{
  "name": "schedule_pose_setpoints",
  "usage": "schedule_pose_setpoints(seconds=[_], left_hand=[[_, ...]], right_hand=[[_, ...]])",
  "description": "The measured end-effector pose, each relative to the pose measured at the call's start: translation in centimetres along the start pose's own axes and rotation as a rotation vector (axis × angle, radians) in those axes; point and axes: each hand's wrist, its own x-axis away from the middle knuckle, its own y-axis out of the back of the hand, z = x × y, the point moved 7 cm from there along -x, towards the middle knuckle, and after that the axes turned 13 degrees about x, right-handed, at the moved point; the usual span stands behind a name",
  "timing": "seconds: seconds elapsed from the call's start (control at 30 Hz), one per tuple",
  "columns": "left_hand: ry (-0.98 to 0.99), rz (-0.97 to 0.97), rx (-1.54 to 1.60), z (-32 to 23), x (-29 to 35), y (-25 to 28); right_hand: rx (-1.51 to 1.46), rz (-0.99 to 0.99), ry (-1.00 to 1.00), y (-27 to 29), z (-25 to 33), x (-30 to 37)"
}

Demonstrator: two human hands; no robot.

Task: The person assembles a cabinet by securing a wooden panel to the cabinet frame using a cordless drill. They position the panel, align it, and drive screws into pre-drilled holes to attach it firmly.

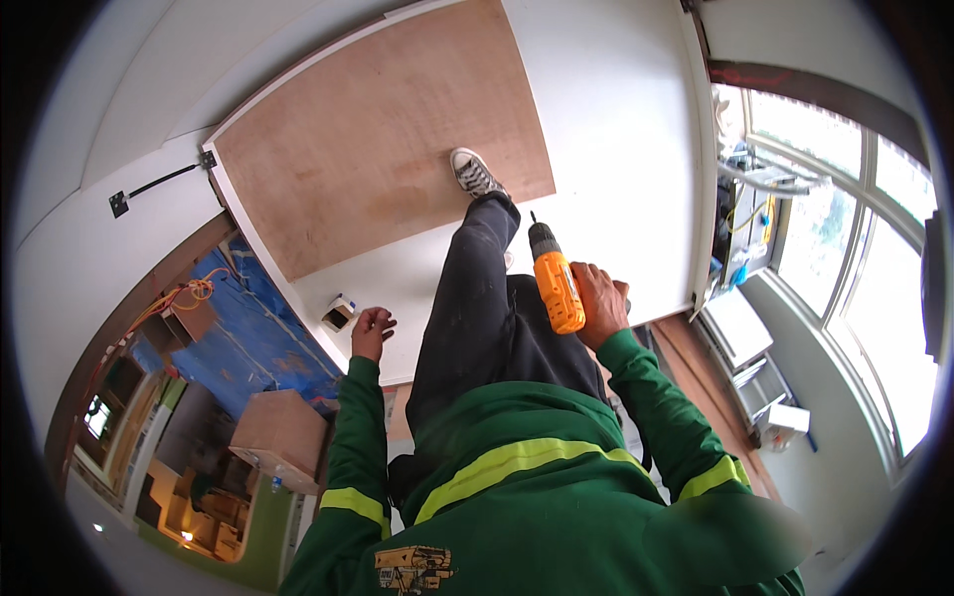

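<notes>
My right hand (599, 301) grips an orange-and-black cordless drill (557, 287) in front of my right thigh. A dark bit sticks out of its chuck, pointing away from me. On the other side, my left hand (371, 332) hangs with loosely bent fingers, somewhat apart, and no object shows in it. Closest to that hand is a small open box (340, 313), resting on the white surface; what it contains is too small to tell. One of my feet, in a grey sneaker (475, 174), stands on a thin brown wood panel (378, 149) lying on the white surface (626, 129).
A black strut (164, 186) joins the raised white edge to the wall at left. Beyond that edge lie blue sheeting (248, 318), an orange cord (199, 290) and a wooden box (278, 437) at a lower level. Windows (855, 228) and stacked white items (740, 333) stand at right.
</notes>
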Motion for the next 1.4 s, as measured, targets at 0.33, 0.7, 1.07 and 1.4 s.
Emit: schedule_pose_setpoints(seconds=[0.33, 0.7, 1.07, 1.4], left_hand=[[-0.055, 0.053, 0.094, -8.5, -3.1, -6.6], [-0.030, -0.064, 0.217, -7.4, -5.2, -7.7], [0.043, -0.375, 0.449, 0.0, 2.0, -10.6], [0.247, -0.270, 0.396, 4.8, 6.0, -23.5]], right_hand=[[0.045, -0.011, 0.018, 7.5, 2.4, -2.2], [0.075, -0.045, 0.199, 14.6, 4.8, -8.1], [0.221, 0.093, 0.443, 20.5, 3.7, -21.3], [0.108, -0.053, 0.363, 26.7, -5.2, -30.2]])
